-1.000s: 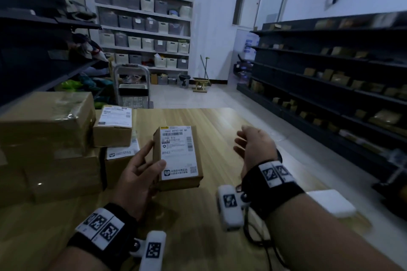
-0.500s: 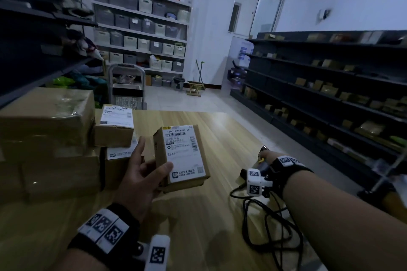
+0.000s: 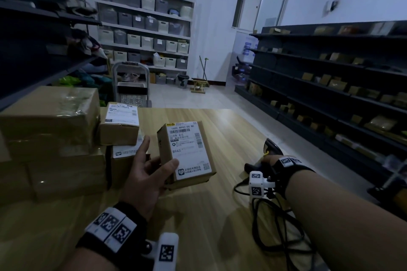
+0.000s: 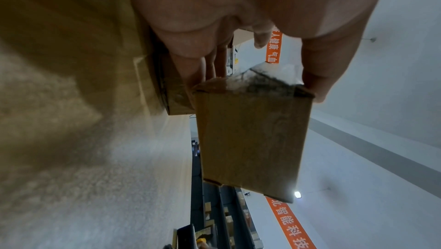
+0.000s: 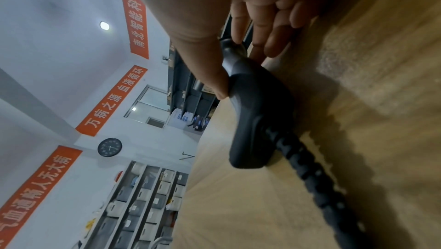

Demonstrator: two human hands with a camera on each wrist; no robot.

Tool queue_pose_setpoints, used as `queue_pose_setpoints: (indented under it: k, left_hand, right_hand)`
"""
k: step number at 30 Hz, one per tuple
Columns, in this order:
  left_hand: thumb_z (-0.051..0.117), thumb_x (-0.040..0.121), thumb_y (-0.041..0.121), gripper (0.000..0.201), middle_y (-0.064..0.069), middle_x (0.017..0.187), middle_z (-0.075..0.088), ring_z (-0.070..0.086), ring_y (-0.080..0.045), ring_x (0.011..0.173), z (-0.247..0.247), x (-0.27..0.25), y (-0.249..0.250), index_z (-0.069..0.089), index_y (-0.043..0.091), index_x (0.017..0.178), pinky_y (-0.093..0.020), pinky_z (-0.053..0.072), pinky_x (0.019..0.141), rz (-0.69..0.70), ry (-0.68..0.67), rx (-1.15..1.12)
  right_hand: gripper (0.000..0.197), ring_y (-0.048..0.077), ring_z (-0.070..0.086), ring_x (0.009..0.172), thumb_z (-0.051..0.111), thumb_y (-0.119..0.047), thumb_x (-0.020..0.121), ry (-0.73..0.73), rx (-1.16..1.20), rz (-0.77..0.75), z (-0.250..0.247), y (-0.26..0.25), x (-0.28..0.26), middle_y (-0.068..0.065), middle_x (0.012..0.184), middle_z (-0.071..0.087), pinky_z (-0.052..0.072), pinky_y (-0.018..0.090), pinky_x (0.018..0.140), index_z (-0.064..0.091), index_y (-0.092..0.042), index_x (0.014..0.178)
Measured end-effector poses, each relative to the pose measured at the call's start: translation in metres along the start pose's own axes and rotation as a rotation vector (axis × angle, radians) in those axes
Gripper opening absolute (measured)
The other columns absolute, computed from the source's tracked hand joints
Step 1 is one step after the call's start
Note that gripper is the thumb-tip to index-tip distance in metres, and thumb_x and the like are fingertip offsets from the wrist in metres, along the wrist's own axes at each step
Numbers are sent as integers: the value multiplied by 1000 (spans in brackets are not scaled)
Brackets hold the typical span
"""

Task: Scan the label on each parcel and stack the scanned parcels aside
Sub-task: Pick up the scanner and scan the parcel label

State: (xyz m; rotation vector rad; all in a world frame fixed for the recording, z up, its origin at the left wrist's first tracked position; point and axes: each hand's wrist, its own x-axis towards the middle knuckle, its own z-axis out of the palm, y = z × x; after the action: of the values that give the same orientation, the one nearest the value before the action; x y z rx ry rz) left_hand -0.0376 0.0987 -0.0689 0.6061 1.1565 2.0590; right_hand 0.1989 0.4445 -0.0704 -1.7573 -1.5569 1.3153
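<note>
In the head view the right hand is largely hidden behind its own wristband, and the barcode scanner shows only as a dark tip at centre right. The small print on the parcel label is too fine to read beyond "B943". The big cartons at left are cut off by the frame edge. In the left wrist view the left hand fills the top and is cropped there; the parcel's label side faces away. In the right wrist view the scanner cable blurs and runs out at the bottom edge. The counter surface is smeared there.
</note>
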Motion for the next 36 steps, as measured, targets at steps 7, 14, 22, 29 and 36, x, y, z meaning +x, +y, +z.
queue_pose_setpoints:
  k: [7,14,22,29,36]
  left_hand:
    - [88,68,20,116,-13,131,77,84,-26,107,-2,3,-4,36,44,170,-49,67,87,64,8,36]
    - [87,70,21,103,-9,131,78,83,-26,111,-1,-2,3,47,45,162,-53,67,92,118,19,85]
    - [108,57,40,126,-13,147,67,74,-32,127,-4,-2,1,43,43,165,-56,67,98,112,53,160]
    - [101,67,22,87,-11,134,77,78,-31,122,0,-3,5,56,34,141,-51,67,94,144,61,131]
    - [103,50,43,108,-1,145,73,77,-21,125,-6,1,2,55,32,146,-50,69,94,210,111,205]
  right_hand:
    - [37,39,75,82,82,-35,83,46,66,-12,-4,-20,-44,20,90,75,61,53,92,66,-4,96]
    - [16,35,70,71,75,-8,90,-100,842,-284,34,-60,-122,20,97,66,63,44,66,67,-4,103]
    - [27,22,59,75,61,-14,88,-709,1084,-252,73,-22,-198,5,94,67,44,34,65,66,-15,115]
    - [37,22,49,66,50,-23,96,-812,1155,-204,85,12,-190,5,80,51,48,36,63,66,-7,125]
    - [30,20,43,47,51,-25,97,-815,1041,-281,80,8,-196,5,68,44,39,31,47,62,-8,119]
